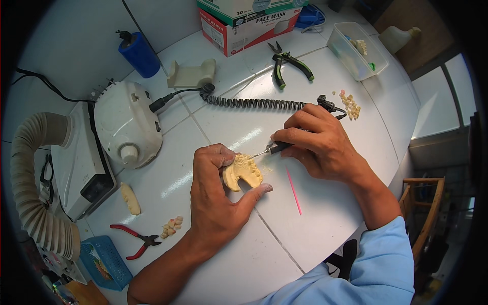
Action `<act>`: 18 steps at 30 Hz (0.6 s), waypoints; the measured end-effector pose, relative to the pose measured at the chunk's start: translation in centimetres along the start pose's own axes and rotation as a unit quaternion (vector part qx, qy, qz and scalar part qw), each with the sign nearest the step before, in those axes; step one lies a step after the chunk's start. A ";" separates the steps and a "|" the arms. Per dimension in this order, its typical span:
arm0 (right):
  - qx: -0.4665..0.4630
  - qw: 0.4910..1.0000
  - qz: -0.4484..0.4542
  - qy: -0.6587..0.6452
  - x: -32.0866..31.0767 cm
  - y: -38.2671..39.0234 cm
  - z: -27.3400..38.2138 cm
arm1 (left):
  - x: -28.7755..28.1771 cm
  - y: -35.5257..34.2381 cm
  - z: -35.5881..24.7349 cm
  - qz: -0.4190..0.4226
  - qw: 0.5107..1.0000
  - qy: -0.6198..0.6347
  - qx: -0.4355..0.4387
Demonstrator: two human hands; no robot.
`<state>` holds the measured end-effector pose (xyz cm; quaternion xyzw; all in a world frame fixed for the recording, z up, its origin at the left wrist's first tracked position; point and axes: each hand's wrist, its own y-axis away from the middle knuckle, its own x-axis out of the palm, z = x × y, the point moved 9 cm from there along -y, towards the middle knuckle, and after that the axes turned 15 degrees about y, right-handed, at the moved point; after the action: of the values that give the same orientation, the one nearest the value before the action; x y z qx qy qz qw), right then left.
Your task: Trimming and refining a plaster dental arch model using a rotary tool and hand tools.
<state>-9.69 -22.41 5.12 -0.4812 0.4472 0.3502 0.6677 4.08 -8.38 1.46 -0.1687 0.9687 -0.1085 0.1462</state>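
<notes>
My left hand (pixel 223 198) is closed round a pale yellow dental cast (pixel 240 170), thumb along its lower right side and fingertips at the upper left. My right hand (pixel 317 145) grips a black and silver rotary handpiece (pixel 276 148), whose thin bit meets the upper edge of the cast. A coiled black cord (pixel 256 104) runs across the bench toward a white control box (pixel 127 124). A thin pink stick (pixel 293 190) lies below my right hand, and some pale powder is scattered beside the cast.
On the tiled bench (pixel 274 239) are red pliers (pixel 134 232), green pliers (pixel 290 66), small tooth-like pieces (pixel 351 104), a plastic tub (pixel 356 51), mask boxes (pixel 239 30), a blue cylinder (pixel 140 56), a cream cradle (pixel 190 76), a blue basket (pixel 107 262) and a ribbed hose (pixel 35 188).
</notes>
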 end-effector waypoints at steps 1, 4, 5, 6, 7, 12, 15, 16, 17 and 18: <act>0.000 1.000 -0.002 -0.004 0.0 0.0 0.0 | 0.0 0.0 -0.1 0.000 1.000 -0.005 0.008; 0.001 1.000 -0.007 -0.001 0.0 0.0 0.1 | 0.0 0.0 0.0 0.000 1.000 -0.002 0.009; 0.001 1.000 -0.007 -0.001 0.0 0.0 0.0 | 0.0 0.0 0.0 0.000 1.000 -0.002 0.009; 0.000 1.000 -0.006 -0.001 0.1 0.0 0.0 | 0.0 0.0 0.0 0.000 1.000 -0.002 0.005; 0.000 1.000 -0.005 0.000 0.1 0.0 0.0 | 0.0 0.0 0.0 0.000 1.000 -0.001 0.002; 0.001 1.000 -0.004 -0.002 0.2 0.1 0.0 | 0.0 0.1 0.1 0.000 1.000 0.008 0.005; 0.000 1.000 -0.003 0.001 0.2 0.1 0.0 | 0.1 0.0 0.0 0.002 1.000 0.007 0.003; 0.000 1.000 -0.003 0.003 0.2 0.1 0.0 | 0.1 0.0 0.0 0.003 1.000 0.004 0.003; 0.000 1.000 -0.004 0.002 0.2 0.1 0.0 | 0.1 0.1 0.0 0.003 1.000 0.004 0.003; 0.000 1.000 -0.003 0.001 0.2 0.1 0.0 | 0.1 0.1 0.0 0.004 1.000 0.005 0.002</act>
<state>-9.69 -22.36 4.92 -0.4831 0.4467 0.3477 0.6680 4.00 -8.30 1.43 -0.1645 0.9698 -0.1103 0.1424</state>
